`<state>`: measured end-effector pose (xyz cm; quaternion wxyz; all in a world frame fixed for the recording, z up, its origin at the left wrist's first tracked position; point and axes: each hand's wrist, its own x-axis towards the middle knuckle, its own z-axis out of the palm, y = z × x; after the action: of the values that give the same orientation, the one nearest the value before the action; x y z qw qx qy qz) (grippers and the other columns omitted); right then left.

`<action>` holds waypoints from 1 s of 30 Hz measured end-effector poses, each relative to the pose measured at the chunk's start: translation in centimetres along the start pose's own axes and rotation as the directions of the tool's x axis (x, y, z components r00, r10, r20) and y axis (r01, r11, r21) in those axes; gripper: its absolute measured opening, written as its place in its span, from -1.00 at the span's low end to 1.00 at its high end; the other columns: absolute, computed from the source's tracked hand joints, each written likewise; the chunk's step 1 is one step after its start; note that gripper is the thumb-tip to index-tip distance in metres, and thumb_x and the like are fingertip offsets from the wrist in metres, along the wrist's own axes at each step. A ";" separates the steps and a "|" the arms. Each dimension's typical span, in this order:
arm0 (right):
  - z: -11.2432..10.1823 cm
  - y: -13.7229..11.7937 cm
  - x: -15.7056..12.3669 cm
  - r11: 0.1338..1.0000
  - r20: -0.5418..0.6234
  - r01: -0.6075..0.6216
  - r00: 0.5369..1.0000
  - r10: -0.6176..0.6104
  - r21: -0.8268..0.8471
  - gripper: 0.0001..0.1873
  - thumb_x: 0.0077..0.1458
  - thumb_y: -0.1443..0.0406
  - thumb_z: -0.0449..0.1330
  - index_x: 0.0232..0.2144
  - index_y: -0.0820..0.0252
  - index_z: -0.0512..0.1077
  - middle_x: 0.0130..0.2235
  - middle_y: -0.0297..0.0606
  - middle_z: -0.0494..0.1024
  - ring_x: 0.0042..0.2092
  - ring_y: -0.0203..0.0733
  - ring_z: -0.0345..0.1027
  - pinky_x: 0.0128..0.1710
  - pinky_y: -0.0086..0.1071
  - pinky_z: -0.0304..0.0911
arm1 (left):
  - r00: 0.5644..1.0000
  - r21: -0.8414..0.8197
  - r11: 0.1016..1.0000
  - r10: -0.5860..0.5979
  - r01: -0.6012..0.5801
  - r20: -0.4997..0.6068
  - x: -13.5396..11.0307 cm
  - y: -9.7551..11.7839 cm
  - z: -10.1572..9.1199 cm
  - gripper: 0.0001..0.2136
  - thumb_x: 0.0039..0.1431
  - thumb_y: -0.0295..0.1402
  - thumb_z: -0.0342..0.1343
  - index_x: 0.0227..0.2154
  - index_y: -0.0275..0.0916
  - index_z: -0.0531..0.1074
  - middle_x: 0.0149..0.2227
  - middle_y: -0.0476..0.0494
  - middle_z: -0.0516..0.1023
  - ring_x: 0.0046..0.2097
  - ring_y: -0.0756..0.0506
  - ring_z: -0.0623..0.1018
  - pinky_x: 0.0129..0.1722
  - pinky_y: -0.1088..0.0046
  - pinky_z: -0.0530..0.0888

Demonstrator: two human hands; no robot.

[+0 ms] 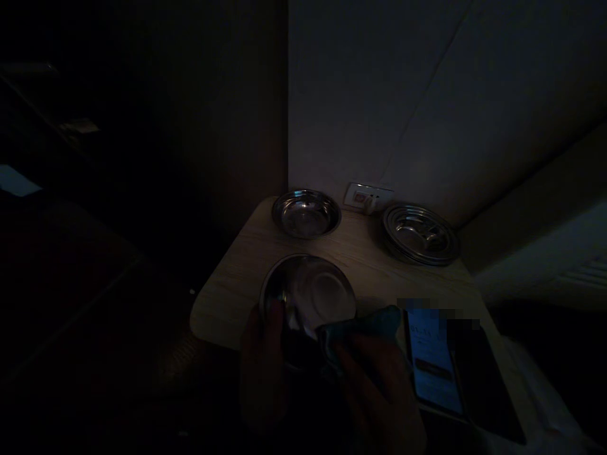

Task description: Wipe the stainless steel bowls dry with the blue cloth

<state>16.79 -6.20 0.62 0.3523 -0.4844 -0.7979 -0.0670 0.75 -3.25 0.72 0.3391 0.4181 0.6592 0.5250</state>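
Note:
In the dim light a round steel bowl (327,294) is held tilted above the near edge of a small table. My left hand (265,360) grips its left rim, with the thumb on the inner side. A dark teal cloth (374,321) is bunched in my right hand (374,379), which presses it against the bowl's near right rim. Shadow hides the lower part of the bowl and most of the fingertips.
Another steel bowl (307,215) sits at the table's back left. Stacked steel dishes (420,234) stand at the back right, near a wall socket (367,197) with a plug. A lit phone (434,360) lies on the right of the wooden tabletop (227,297).

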 end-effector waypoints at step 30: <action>-0.1 -0.7 4.5 0.990 -0.141 -0.013 0.990 0.032 0.139 -0.68 0.24 0.32 -0.07 -0.28 0.18 0.49 -0.37 -0.24 0.53 -0.33 -0.24 0.30 -0.38 -0.40 0.33 | 0.999 0.054 0.998 0.039 -0.041 0.029 -1.3 0.1 1.3 -0.67 -0.08 -0.11 0.14 -0.25 -0.14 0.46 -0.06 -0.18 0.45 0.09 -0.29 0.32 0.11 0.13 0.21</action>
<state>14.99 -3.40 3.70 0.4418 -0.4619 -0.7679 -0.0420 2.47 -3.88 0.56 0.3261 0.4476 0.6600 0.5076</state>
